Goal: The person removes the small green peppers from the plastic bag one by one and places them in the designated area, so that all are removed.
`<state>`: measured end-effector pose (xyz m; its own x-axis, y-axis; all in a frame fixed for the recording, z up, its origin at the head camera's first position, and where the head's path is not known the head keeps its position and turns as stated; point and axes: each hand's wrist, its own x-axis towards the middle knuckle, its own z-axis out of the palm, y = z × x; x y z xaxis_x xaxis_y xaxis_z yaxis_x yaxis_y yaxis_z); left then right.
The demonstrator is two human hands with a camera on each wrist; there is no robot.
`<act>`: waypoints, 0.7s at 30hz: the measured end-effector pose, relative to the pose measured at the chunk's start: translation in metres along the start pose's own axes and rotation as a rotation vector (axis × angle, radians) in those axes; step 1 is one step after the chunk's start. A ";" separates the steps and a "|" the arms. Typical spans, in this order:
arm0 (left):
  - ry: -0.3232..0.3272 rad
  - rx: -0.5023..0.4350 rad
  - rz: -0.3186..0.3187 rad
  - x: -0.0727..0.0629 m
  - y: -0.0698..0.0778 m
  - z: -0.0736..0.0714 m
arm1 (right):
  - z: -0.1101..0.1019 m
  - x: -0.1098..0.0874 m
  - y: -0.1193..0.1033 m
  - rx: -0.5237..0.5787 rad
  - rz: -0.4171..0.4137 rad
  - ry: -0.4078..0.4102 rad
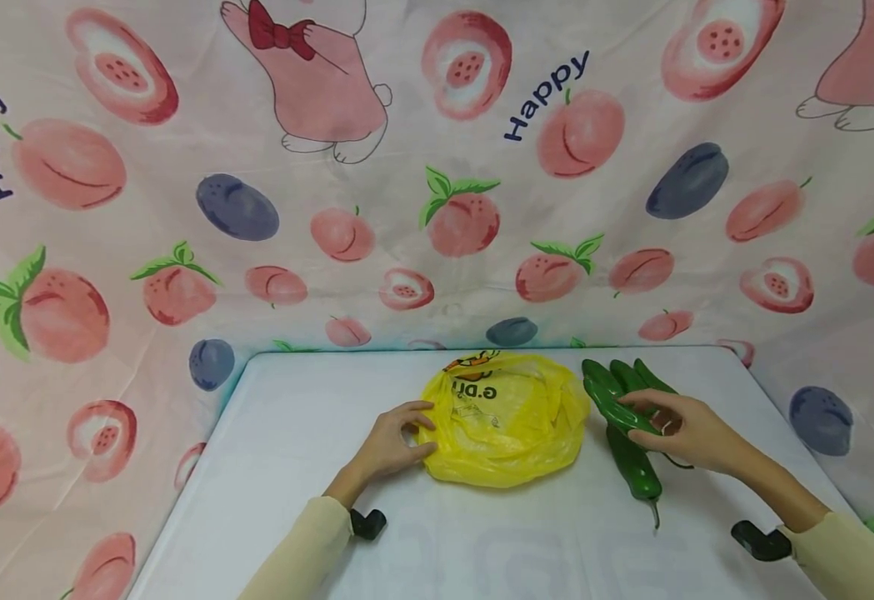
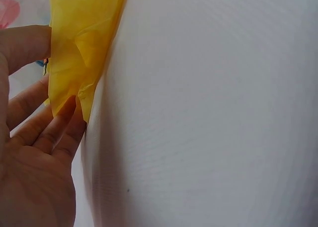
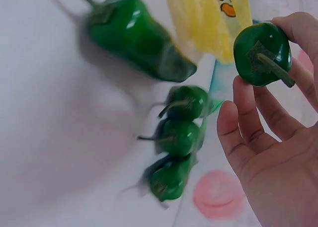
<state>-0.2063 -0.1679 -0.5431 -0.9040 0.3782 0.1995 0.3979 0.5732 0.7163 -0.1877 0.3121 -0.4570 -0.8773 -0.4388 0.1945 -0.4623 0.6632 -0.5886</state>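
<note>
A crinkled yellow plastic bag [image 1: 511, 425] with printed lettering lies on the white table. At its left edge my left hand [image 1: 387, 442] holds the plastic; in the left wrist view the fingertips meet the bag's edge [image 2: 84, 53], partly hidden by it. My right hand [image 1: 699, 429] grips a green pepper [image 3: 261, 53] between thumb and fingers, its stem toward the wrist camera. This pepper is raised just right of the bag. Below it another green pepper [image 1: 635, 467] lies with its stem toward me. Three more peppers [image 3: 176, 137] lie side by side beyond.
The white table [image 1: 294, 400] ends at a fabric backdrop [image 1: 407, 192] printed with peaches and plums, which also hangs along both sides. Black devices are on both wrists, the left one [image 1: 368, 525] and the right one [image 1: 761, 541].
</note>
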 end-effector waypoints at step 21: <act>-0.013 -0.022 -0.021 0.002 0.003 -0.001 | 0.011 -0.070 0.030 0.053 0.325 0.054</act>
<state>-0.2067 -0.1662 -0.5393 -0.9100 0.3756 0.1756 0.3751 0.5653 0.7347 -0.1392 0.3561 -0.4971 -0.9840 -0.1758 0.0305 -0.1511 0.7301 -0.6665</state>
